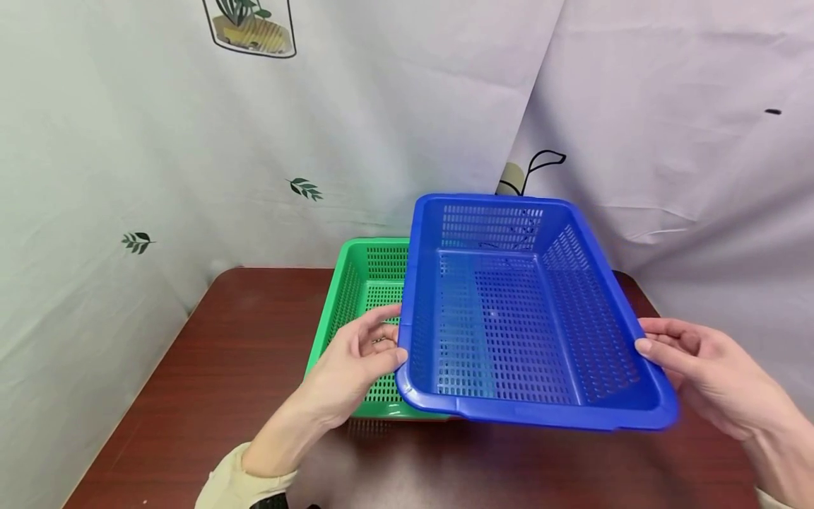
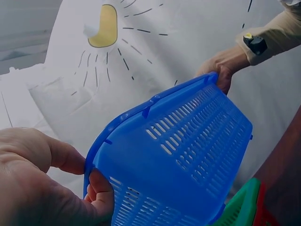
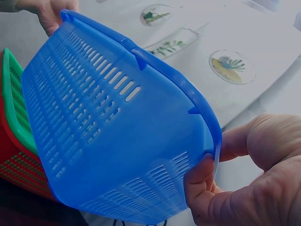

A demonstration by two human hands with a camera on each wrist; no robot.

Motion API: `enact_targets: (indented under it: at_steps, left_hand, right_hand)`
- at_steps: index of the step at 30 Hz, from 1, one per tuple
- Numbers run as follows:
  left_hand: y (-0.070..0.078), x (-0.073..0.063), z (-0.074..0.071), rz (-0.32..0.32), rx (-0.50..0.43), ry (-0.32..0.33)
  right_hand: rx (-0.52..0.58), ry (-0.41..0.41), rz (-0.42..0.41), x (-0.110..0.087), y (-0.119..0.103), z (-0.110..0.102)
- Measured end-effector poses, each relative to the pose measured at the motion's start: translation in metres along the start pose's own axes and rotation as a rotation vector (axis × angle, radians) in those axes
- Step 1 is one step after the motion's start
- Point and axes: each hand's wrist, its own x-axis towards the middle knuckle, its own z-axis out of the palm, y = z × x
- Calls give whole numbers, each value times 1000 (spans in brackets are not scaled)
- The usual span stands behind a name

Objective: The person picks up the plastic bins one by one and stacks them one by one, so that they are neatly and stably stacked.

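Observation:
A blue perforated plastic basket [image 1: 518,318] is held up over the table, tilted so its inside faces the head camera. My left hand [image 1: 356,360] pinches its left rim between thumb and fingers. On the opposite side my right hand [image 1: 718,375] pinches the right rim in the same way. Behind and below it, a green basket [image 1: 343,318] is partly covered by the blue one in the head view. The right wrist view shows a red basket [image 3: 26,172] under the green basket [image 3: 19,101], the two stacked.
A dark red-brown table [image 1: 248,339] lies below, its left edge running beside a white curtain [image 1: 159,141] printed with leaves and jars. The curtain also hangs along the back and right.

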Motion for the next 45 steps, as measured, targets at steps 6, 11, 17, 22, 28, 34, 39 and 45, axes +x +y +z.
enact_targets:
  at_steps: [6, 11, 17, 22, 28, 34, 39, 45]
  left_hand:
    - [2, -6, -14, -12, 28, 6]
    - [5, -11, -25, 3, 14, -19]
    - [7, -17, -37, 22, -8, -32]
    - [8, -22, -44, 45, 1, -33]
    - [12, -26, -53, 60, 16, -33]
    - [12, -29, -63, 100, 15, -62]
    - [13, -33, -71, 125, 33, -61]
    - [13, -35, -78, 131, 62, -50]
  right_hand:
    - [-22, -39, 3, 9, 0, 14]
    - [-14, -50, -1, 16, 2, 25]
    - [-10, -60, 1, 23, 4, 39]
    - [-7, -71, -19, 29, 6, 48]
    - [-1, -93, -28, 36, 7, 56]
    - [-1, -88, -19, 40, 10, 65]
    - [-12, -89, -11, 44, 11, 73]
    - [-25, -81, -13, 48, 13, 81]
